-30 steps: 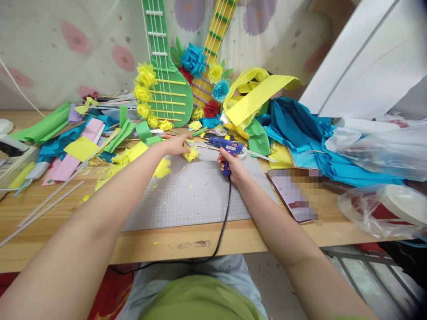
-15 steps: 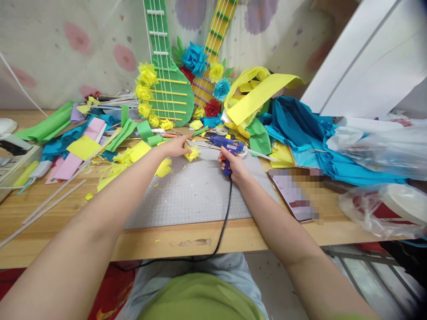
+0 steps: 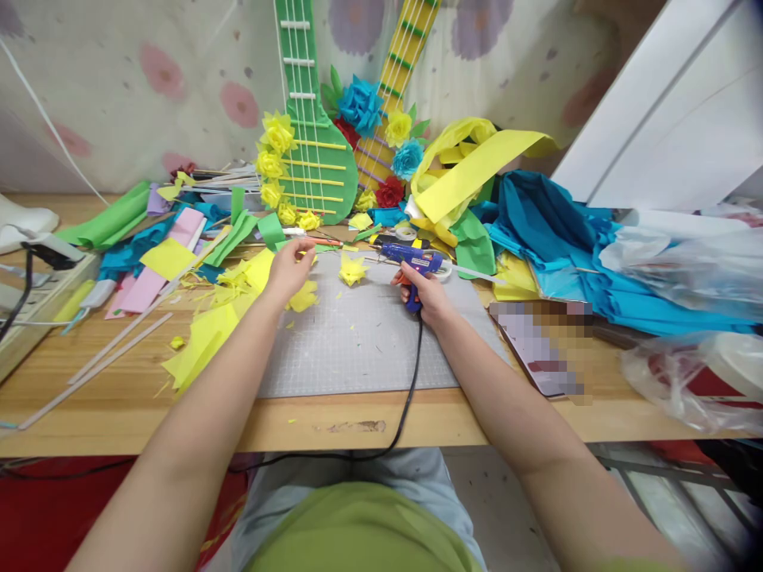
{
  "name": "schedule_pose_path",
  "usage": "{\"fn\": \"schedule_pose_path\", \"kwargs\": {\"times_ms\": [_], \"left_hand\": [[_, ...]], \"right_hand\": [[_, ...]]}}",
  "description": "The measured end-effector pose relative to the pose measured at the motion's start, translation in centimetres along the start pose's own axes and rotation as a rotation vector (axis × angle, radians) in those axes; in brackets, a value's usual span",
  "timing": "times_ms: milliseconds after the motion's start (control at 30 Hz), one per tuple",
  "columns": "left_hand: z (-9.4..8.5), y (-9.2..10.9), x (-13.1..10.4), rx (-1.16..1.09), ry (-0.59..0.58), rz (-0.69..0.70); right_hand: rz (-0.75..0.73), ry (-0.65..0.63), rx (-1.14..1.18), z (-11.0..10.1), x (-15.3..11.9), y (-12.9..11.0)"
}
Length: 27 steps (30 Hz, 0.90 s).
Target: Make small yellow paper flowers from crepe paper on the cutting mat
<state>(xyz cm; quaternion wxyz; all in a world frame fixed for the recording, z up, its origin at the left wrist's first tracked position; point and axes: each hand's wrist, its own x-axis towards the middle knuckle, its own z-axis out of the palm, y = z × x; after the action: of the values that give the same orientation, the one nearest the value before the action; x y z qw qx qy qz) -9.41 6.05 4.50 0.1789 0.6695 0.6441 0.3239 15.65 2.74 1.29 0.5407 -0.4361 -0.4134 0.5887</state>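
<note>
My right hand [image 3: 424,292] is closed around the handle of a blue hot glue gun [image 3: 411,258]. Its nozzle points left, a white glue stick [image 3: 477,274] sticks out of its back, and a black cord [image 3: 411,381] hangs from the grip. A small yellow paper flower [image 3: 353,270] lies on the grey cutting mat [image 3: 358,349], left of the nozzle. My left hand [image 3: 289,272] is over the mat's left side, fingers loosely curled and apart, with nothing visible in them. Beside it are yellow paper pieces [image 3: 303,297] and an orange pencil-like stick [image 3: 322,241], partly hidden.
A green paper guitar [image 3: 325,171] with yellow flowers and a yellow one [image 3: 378,151] lean at the back. Blue crepe paper [image 3: 536,222] and a yellow strip [image 3: 482,175] pile up at right, near a phone [image 3: 530,349]. Thin wooden strips [image 3: 119,349] lie at left.
My left hand has let go of the yellow flower and drawn back to the left. The flower stays on the mat. My right hand keeps the glue gun; the view has shifted slightly.
</note>
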Motion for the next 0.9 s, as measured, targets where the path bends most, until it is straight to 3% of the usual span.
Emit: {"fn": "schedule_pose_path", "kwargs": {"times_ms": [100, 233, 533, 733, 900], "left_hand": [[-0.6, -1.2, -1.6, 0.099, 0.1, -0.076], [-1.1, -2.3, -2.7, 0.234, 0.122, -0.135], [-0.5, -3.1, -2.8, 0.296, 0.034, -0.016], [-0.3, -2.9, -3.0, 0.225, 0.07, 0.054], [-0.3, -2.1, -3.4, -0.023, 0.122, 0.012]], "right_hand": [[-0.011, 0.012, -0.005, 0.0, 0.0, 0.1], [-0.013, 0.025, -0.029, -0.1, 0.1, 0.2], [-0.006, 0.041, -0.072, 0.1, -0.2, 0.2], [-0.028, 0.028, -0.094, 0.3, -0.3, 0.1], [-0.037, 0.033, -0.137, 0.5, -0.5, -0.1]]}}
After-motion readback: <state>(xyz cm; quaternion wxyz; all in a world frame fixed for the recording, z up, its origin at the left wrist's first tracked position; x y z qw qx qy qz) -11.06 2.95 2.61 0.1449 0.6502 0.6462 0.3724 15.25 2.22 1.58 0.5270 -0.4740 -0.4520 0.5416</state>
